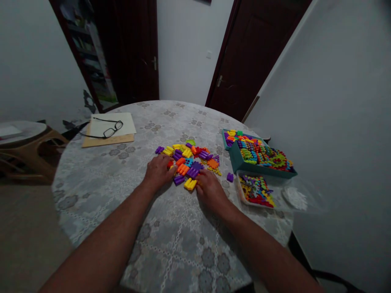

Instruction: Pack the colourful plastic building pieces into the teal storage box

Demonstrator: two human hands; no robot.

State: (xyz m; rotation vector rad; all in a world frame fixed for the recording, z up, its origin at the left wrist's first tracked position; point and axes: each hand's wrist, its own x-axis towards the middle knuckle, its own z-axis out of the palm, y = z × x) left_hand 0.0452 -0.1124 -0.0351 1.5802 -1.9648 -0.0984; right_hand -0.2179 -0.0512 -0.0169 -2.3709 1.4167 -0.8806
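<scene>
A loose pile of plastic building pieces in purple, yellow, orange, red and blue lies on the table, with a purple block near its middle. At the pile's left side, my left hand rests with thumb and fingers apart, touching red and orange pieces. My right hand is at the near right side, fingers curved against the purple block and close to a yellow block. Neither hand visibly grips a piece, though some fingertips are hidden among them. Between the hands sit orange blocks and a purple block.
A lone purple block lies right of the pile. Beyond it are a teal box of colourful pieces, a clear plastic container of small pieces and a bag of white pieces. Eyeglasses rest on papers at left.
</scene>
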